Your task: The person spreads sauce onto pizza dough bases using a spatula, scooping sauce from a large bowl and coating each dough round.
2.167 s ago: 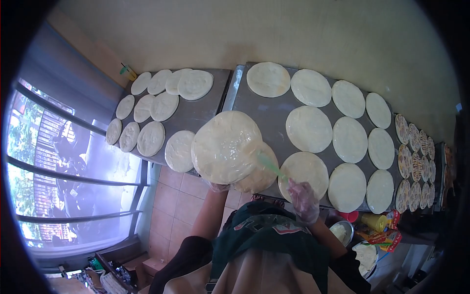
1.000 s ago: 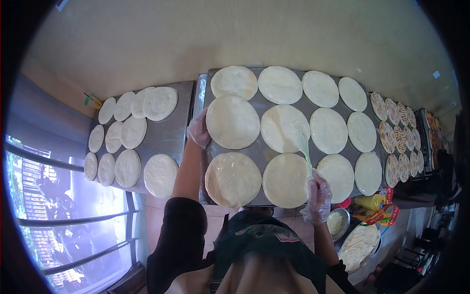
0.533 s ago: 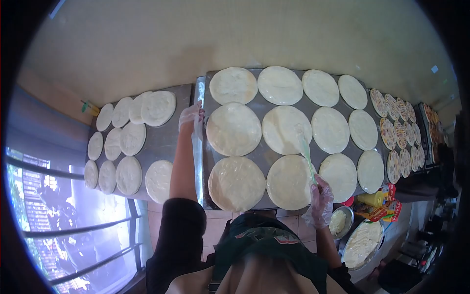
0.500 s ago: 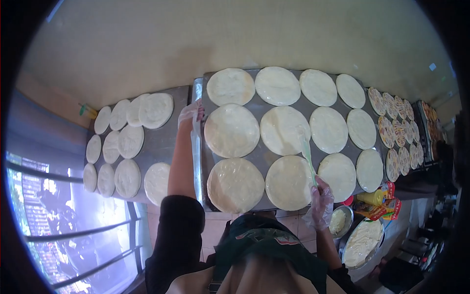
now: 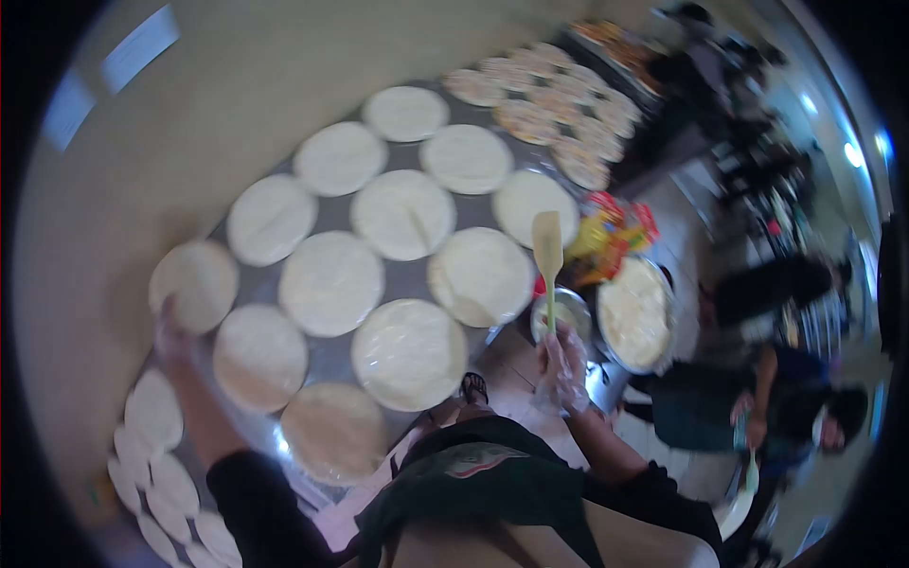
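Plain dough rounds [image 5: 331,284] lie in rows on a grey metal table [image 5: 327,216]. My left hand [image 5: 172,327], in a clear plastic glove, is at the left edge, by the lower side of the leftmost round [image 5: 197,279]; blur hides its fingers. My right hand [image 5: 562,364], gloved too, grips the green handle of a spatula [image 5: 548,244] whose pale blade points up, in front of a dough round [image 5: 532,201]. Just beyond that hand are a metal bowl [image 5: 573,317] and a larger basin of creamy white mixture [image 5: 632,314].
Topped rounds [image 5: 530,121] cover the table's far end. Red and yellow packets [image 5: 615,232] lie by the basin. More dough rounds [image 5: 154,412] are at lower left. At the right, a person in a dark apron [image 5: 701,407] holds a tool; other people stand farther back.
The view has swung to the right, showing the people there. The spatula has lifted off the dough and now points upward in my right hand. My left hand is now beside the leftmost round.
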### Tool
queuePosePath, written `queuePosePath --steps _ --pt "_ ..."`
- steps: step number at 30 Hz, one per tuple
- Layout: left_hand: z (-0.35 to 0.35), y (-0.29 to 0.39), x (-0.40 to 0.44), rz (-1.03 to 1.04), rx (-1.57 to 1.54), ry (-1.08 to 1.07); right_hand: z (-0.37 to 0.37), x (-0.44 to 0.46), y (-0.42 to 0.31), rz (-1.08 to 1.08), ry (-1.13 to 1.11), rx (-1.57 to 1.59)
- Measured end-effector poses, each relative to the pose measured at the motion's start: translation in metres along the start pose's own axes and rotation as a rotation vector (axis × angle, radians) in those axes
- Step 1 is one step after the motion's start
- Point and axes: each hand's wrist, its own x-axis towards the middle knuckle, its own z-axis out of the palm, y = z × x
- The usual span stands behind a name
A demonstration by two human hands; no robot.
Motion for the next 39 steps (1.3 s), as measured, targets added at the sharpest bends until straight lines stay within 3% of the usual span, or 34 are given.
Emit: queuePosePath --steps 1,2,4,6,7,9,10,11,13,14,16,17,19,20,24,28,33,39 --pt "-0.011 0.003 0.006 0.064 0.079 0.033 -0.018 -0.001 0.008 0.0 0.073 -0.005" --pt "-0.011 0.002 -0.002 -0.117 0.18 0.045 -0.034 0.0 0.019 -0.067 0.187 0.037" --pt "-0.021 -0.005 -0.007 -0.071 -0.077 0.147 -0.075 0.002 0.055 -0.145 0.4 0.01" --pt "-0.021 0.014 -0.012 -0.035 0.066 0.38 -0.116 -0.007 0.063 -0.169 0.562 -0.028" --pt "-0.022 0.015 -0.016 -0.024 0.061 0.376 -0.137 -0.011 0.067 -0.134 0.655 -0.065" --pt "-0.025 0.017 -0.019 -0.676 -1.303 0.706 -0.198 -0.018 0.098 -0.121 0.678 -0.325" --pt "-0.026 0.028 -0.013 -0.676 -1.3 0.696 -0.224 -0.025 0.1 -0.025 0.658 -0.486" --pt "-0.021 0.044 -0.012 -0.615 -1.065 0.698 -0.248 -0.029 0.116 -0.152 0.661 -0.767" --pt "-0.006 0.122 -0.001 -0.478 -0.597 0.685 -0.285 -0.041 0.132 -0.084 0.625 -1.038" --pt "-0.002 0.157 0.01 -0.403 -0.365 0.669 -0.299 -0.041 0.133 -0.077 0.621 -1.03" --pt "0.0 0.205 0.024 -0.235 0.09 0.623 -0.327 -0.038 0.128 0.071 0.342 -1.166" --pt "-0.002 0.21 0.027 -0.222 0.093 0.614 -0.338 -0.032 0.128 0.083 0.341 -1.155" --pt "0.002 0.228 0.035 -0.163 0.168 0.614 -0.352 -0.012 0.125 0.26 -0.002 -1.377" --pt "0.005 0.239 0.037 -0.133 0.204 0.613 -0.359 -0.007 0.135 0.198 -0.031 -1.449" --pt "0.048 0.412 0.053 -0.021 0.357 0.613 -0.385 0.021 0.149 0.247 -0.297 -1.519" --pt "0.085 0.579 0.057 0.075 0.528 0.628 -0.396 0.027 0.17 0.293 -0.313 -1.337" --pt "0.114 0.657 0.061 0.194 0.727 0.674 -0.4 0.02 0.179 0.323 -0.272 -1.061" --pt "0.124 0.69 0.039 0.326 0.956 0.727 -0.396 0.007 0.226 0.238 -0.181 -0.795"
